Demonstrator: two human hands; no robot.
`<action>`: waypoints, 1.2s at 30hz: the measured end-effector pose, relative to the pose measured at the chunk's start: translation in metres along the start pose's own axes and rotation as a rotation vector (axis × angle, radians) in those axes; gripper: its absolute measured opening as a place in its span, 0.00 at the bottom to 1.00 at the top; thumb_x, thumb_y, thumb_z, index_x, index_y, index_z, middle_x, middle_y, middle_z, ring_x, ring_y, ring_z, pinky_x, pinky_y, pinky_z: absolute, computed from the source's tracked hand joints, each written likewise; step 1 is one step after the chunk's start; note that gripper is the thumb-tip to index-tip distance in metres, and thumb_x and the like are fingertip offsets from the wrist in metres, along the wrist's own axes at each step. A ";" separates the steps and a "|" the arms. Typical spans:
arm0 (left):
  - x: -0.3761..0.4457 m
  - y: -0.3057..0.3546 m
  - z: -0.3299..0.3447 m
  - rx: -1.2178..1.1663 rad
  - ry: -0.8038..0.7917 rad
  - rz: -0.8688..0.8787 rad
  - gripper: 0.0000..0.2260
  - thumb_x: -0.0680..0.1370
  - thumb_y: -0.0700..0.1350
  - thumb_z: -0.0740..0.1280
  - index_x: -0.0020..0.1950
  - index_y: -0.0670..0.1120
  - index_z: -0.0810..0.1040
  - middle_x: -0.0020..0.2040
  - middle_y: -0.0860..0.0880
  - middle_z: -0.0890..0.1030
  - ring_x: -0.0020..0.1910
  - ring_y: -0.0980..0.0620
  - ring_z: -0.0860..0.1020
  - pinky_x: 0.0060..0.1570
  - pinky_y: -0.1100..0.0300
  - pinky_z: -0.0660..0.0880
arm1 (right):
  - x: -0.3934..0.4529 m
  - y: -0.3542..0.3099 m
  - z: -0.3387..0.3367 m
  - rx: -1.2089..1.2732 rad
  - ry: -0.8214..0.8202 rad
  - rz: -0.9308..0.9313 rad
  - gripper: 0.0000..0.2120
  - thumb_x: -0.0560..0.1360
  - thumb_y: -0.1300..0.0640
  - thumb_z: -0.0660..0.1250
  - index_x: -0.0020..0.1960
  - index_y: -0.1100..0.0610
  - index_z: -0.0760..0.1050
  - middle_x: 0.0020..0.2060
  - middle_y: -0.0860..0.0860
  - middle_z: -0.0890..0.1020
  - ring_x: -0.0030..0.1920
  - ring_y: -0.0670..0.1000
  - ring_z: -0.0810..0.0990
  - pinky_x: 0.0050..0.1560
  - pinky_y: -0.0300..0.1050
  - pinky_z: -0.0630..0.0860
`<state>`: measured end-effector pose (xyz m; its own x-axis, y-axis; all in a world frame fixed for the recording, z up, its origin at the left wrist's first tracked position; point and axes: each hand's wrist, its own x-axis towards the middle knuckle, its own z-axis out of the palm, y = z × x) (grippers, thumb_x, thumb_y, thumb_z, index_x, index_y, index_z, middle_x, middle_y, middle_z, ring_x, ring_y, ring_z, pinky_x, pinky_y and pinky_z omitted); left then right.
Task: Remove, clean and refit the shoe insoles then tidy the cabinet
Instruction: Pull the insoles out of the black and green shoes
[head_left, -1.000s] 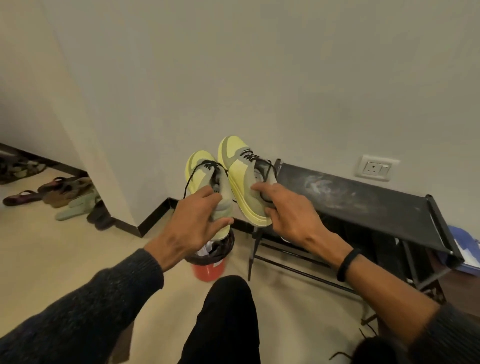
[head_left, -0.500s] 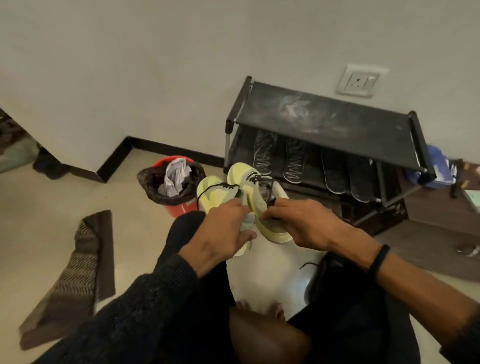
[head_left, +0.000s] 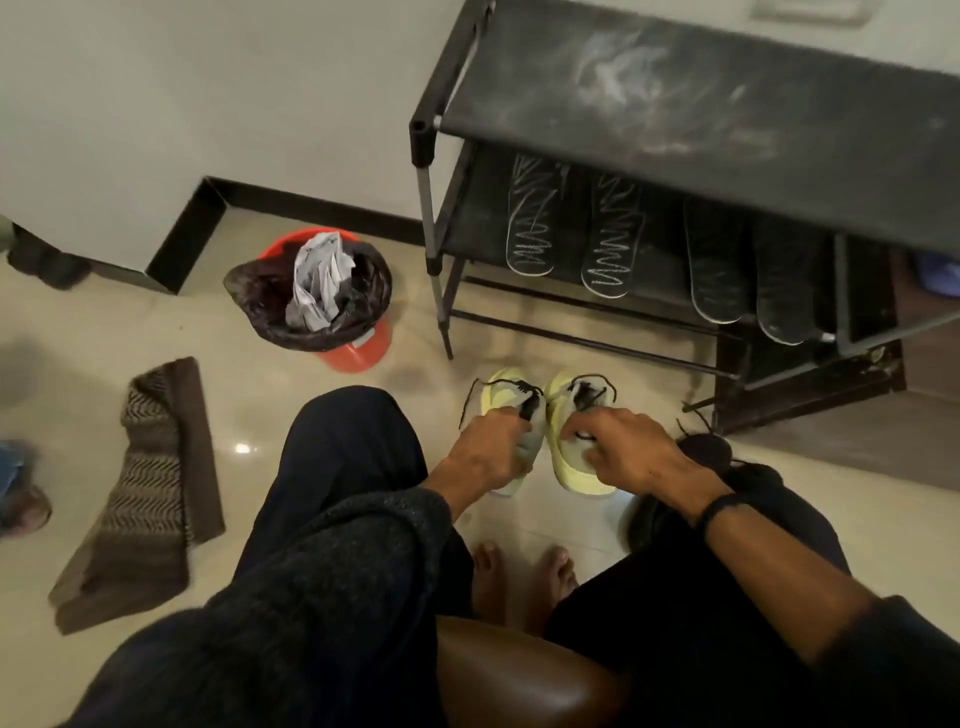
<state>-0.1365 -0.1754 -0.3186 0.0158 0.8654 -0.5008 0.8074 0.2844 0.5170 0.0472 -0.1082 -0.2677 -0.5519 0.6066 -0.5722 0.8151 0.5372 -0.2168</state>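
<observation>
On the floor, just in front of the black shoe rack (head_left: 675, 104), two yellow shoes (head_left: 566, 415) are placed side by side. One shoe is gripped by the left hand (head_left: 488, 452), the other by the right hand (head_left: 623, 452). Four insoles (head_left: 613, 244) are laid on the lower shelf.

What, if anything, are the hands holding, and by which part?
Left hand grips the left yellow shoe and right hand the right yellow shoe, each at its collar.
</observation>
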 end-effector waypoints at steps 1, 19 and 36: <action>0.009 -0.005 0.009 -0.006 0.005 -0.035 0.10 0.72 0.45 0.71 0.52 0.47 0.79 0.44 0.49 0.80 0.43 0.45 0.81 0.37 0.60 0.71 | 0.009 0.001 0.004 0.013 -0.012 0.019 0.20 0.74 0.53 0.67 0.63 0.38 0.71 0.62 0.49 0.79 0.58 0.57 0.79 0.52 0.50 0.77; 0.041 -0.083 0.061 -0.062 0.258 -0.562 0.09 0.80 0.37 0.63 0.59 0.39 0.78 0.62 0.40 0.74 0.55 0.36 0.78 0.49 0.47 0.74 | 0.078 -0.051 0.012 0.043 -0.011 -0.187 0.18 0.75 0.58 0.69 0.61 0.41 0.72 0.62 0.46 0.76 0.56 0.55 0.77 0.49 0.46 0.73; 0.063 -0.036 -0.101 0.265 -0.248 -0.373 0.16 0.76 0.50 0.74 0.60 0.44 0.79 0.56 0.47 0.81 0.55 0.45 0.80 0.56 0.49 0.79 | 0.089 -0.065 -0.032 0.024 -0.047 -0.372 0.23 0.73 0.58 0.71 0.65 0.43 0.73 0.60 0.45 0.79 0.55 0.52 0.80 0.52 0.48 0.79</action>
<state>-0.2239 -0.0892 -0.2984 -0.1880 0.5925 -0.7833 0.9059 0.4128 0.0948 -0.0610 -0.0700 -0.2793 -0.8029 0.3450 -0.4861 0.5647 0.7016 -0.4347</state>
